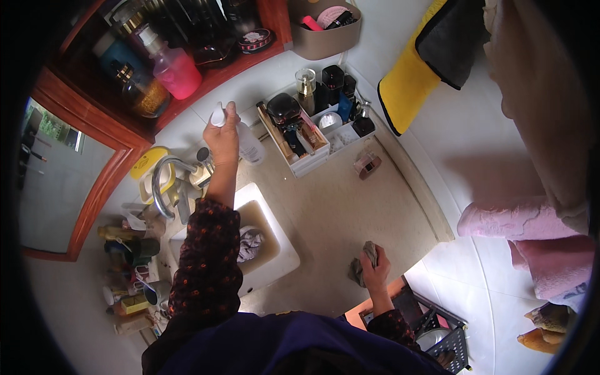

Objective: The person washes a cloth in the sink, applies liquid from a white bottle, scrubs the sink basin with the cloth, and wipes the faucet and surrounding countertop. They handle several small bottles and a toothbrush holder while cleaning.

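Note:
My left hand (223, 140) is wrapped round the neck of a translucent white bottle (252, 151) by the back wall. Its white nozzle head (217, 117) sticks out above my fingers. At the right, over the counter's front part, my right hand (377, 267) grips a crumpled grey cloth (359, 269). Between my arms is the white sink (289, 255), holding cloudy water and a soaked greyish cloth (250, 242). My left forearm crosses in front of the sink and hides its left part.
A curved tap (161, 187) stands left of my forearm. White organizer boxes (310, 164) with cosmetics stand at the back, near a small pinkish compact (367, 164). A red wooden cabinet (219, 76) hangs above. Towels (500, 217) hang right; a black rack (451, 347) sits below.

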The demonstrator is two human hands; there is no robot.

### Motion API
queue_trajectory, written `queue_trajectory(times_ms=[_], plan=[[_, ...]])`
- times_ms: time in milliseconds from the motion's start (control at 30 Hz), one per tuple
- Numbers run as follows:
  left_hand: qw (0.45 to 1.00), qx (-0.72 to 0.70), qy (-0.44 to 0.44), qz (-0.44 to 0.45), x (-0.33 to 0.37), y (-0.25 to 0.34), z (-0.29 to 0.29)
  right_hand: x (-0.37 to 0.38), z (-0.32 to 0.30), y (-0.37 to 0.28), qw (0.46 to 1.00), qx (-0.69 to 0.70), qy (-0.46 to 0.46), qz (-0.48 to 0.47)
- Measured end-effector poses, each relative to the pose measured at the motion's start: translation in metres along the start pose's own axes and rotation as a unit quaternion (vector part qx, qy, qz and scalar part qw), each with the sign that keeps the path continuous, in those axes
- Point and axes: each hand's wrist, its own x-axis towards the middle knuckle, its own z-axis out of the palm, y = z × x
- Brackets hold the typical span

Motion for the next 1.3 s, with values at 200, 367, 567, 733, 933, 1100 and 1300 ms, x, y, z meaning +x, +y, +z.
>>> queue_trajectory(times_ms=[200, 367, 567, 733, 933, 1100, 1300], plan=[[0.996, -0.069, 0.054, 0.011, 0.013, -0.034, 0.029, 0.0, 0.001, 0.006, 1.0, 0.014, 0.008, 0.022], [0.995, 0.046, -0.089, 0.013, 0.009, -0.06, 0.028, 0.01, 0.002, -0.017, 0.98, -0.173, -0.093, -0.009], [0.975, 0.124, -0.184, 0.028, -0.003, -0.058, 0.002, 0.091, 0.013, -0.067, 0.954, -0.245, -0.022, -0.171], [0.957, 0.216, -0.189, 0.047, -0.003, -0.057, 0.001, 0.191, 0.047, -0.047, 0.962, -0.204, 0.068, -0.165], [0.953, 0.22, -0.199, 0.064, -0.009, -0.043, 0.0, 0.221, 0.067, -0.058, 0.958, -0.145, 0.083, -0.235], [0.957, 0.207, -0.188, 0.071, -0.007, -0.067, -0.013, 0.245, 0.062, -0.091, 0.958, -0.207, 0.01, -0.2], [0.982, 0.111, -0.155, -0.008, -0.034, 0.023, -0.028, 0.213, 0.021, -0.07, 0.926, -0.352, -0.049, -0.128]])
